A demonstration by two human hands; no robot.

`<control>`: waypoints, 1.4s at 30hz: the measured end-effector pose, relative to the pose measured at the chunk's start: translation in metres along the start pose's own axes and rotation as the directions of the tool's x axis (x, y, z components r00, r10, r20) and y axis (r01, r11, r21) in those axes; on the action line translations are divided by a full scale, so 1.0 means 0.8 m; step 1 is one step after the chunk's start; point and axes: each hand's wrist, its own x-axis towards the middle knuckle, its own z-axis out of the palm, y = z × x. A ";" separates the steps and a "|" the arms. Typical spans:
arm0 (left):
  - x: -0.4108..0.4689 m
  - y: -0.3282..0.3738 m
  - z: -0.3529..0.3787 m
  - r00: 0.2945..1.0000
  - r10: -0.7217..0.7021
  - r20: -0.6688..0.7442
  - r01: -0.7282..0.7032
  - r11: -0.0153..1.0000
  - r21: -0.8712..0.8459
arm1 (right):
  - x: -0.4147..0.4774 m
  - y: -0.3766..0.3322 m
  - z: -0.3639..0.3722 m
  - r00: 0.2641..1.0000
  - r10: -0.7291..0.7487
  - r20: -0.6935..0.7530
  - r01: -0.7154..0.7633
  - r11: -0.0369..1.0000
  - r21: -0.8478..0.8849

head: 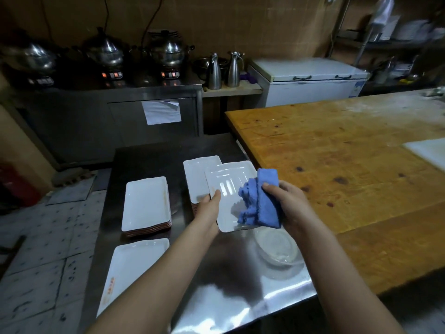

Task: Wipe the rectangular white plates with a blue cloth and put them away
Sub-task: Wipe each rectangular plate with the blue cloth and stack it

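My left hand [209, 205] grips the left edge of a rectangular white plate [227, 186], held tilted above the steel table [216, 285]. My right hand [286, 201] holds a crumpled blue cloth [261, 201] against the plate's right side. Behind the held plate stands a stack of white plates [196, 177]. A second stack [146, 203] sits to the left. A single white plate [131, 266] lies at the table's near left.
A clear glass bowl [277, 247] sits on the steel table under my right wrist. A large wooden table [349, 165] adjoins on the right. Pots, steel jugs [224, 69] and a white chest freezer [310, 80] line the back wall.
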 end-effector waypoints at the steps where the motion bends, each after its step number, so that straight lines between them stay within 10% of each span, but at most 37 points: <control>1: -0.001 0.005 -0.013 1.000 -0.012 -0.006 0.011 1.000 -0.012 | 0.001 -0.002 0.018 0.999 -0.006 0.035 0.008 0.997 -0.072; 10: -0.028 0.042 -0.164 0.998 0.052 -0.041 -0.053 0.998 -0.022 | -0.020 0.020 0.196 0.936 0.011 0.351 0.117 0.933 -0.341; 16: -0.059 0.066 -0.243 0.981 0.073 -0.178 -0.093 0.989 -0.112 | -0.052 0.050 0.272 0.845 -0.254 0.471 0.535 0.444 -0.719; 21: -0.078 0.078 -0.280 0.961 0.141 -0.238 -0.163 0.984 -0.076 | -0.075 0.067 0.309 0.635 -0.179 0.752 0.770 0.065 -0.635; 27: -0.097 0.080 -0.299 0.946 0.200 -0.257 -0.201 0.979 0.021 | -0.089 0.084 0.356 0.529 -0.120 0.840 0.844 -0.024 -0.535; 32: -0.102 0.076 -0.308 0.932 0.302 -0.202 -0.291 0.953 0.081 | -0.052 0.053 0.387 0.608 -0.182 0.773 0.747 -0.199 -0.634; 36: -0.103 0.092 -0.321 0.933 0.289 -0.215 -0.285 0.957 0.048 | -0.065 0.059 0.374 0.699 -0.201 0.686 0.688 -0.074 -0.722; 42: -0.104 0.104 -0.322 0.932 0.306 -0.196 -0.303 0.952 0.044 | -0.114 0.085 0.370 0.583 -0.203 0.787 0.795 -0.059 -0.604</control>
